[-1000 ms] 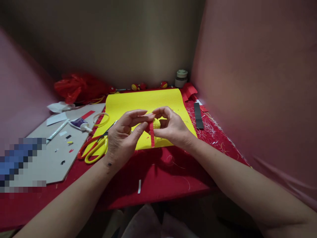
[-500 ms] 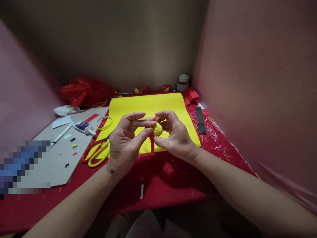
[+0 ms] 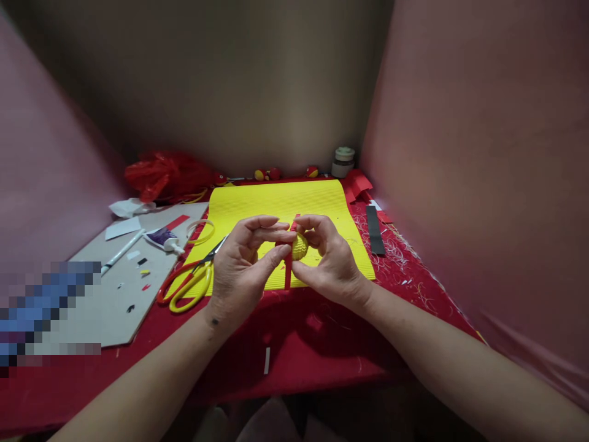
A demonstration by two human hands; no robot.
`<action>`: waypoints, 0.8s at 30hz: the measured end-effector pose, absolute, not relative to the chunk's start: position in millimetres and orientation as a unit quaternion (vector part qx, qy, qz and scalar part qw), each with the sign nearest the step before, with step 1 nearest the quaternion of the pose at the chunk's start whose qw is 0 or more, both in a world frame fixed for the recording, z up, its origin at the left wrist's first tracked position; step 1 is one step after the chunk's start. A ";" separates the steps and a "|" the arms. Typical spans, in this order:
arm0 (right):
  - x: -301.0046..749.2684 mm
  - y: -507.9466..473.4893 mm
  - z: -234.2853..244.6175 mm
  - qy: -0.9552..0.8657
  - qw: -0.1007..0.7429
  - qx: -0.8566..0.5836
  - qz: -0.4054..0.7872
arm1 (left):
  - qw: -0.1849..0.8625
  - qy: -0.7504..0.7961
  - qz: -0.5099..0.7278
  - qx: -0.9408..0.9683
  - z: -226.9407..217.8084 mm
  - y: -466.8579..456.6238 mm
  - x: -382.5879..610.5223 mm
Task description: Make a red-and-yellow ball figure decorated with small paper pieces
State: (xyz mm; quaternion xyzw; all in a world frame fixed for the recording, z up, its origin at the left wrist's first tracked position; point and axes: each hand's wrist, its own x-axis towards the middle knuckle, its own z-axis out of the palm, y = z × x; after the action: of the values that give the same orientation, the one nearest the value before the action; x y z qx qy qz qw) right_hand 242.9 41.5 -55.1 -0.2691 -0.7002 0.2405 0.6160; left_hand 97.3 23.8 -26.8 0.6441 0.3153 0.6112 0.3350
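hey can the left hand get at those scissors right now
Probably yes: the scissors lie largely uncovered close beside the left hand, though it would likely have to release the red strip first.

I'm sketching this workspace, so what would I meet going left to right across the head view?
White pen, purple-and-white tube, left hand, rounded yellow piece, right hand, black strip.

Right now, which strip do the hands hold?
The red strip beside the yellow domed piece. The black strip and white strip lie on red cloth; the other red strip lies on the grey board.
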 end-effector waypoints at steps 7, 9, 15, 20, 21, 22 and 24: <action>242.6 39.4 -54.5 -0.704 0.618 -0.262 0.230 | 0.350 0.299 0.612 0.642 -23.8 22.6 97.0; 242.4 38.5 -54.2 -0.703 0.623 -0.257 0.226 | 0.346 0.300 0.615 0.642 -23.4 22.0 97.8; 242.2 37.9 -54.6 -0.703 0.629 -0.247 0.222 | 0.350 0.316 0.609 0.638 -24.6 23.5 98.1; 241.6 38.7 -56.4 -0.708 0.621 -0.250 0.224 | 0.365 0.304 0.598 0.645 -24.0 23.9 96.2; 241.5 38.6 -56.6 -0.709 0.619 -0.252 0.226 | 0.367 0.300 0.597 0.647 -23.2 23.4 95.9; 241.5 38.4 -56.5 -0.708 0.618 -0.254 0.227 | 0.368 0.296 0.597 0.648 -22.2 23.0 95.7; 241.4 37.9 -56.0 -0.707 0.620 -0.254 0.227 | 0.370 0.292 0.595 0.651 -20.4 22.3 95.5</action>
State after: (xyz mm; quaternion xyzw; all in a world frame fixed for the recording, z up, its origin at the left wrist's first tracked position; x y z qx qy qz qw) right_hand 241.4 37.9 -56.0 -0.2537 -0.7066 0.2274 0.6203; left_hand 95.5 22.3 -20.4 0.6510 0.2920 0.5950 0.3701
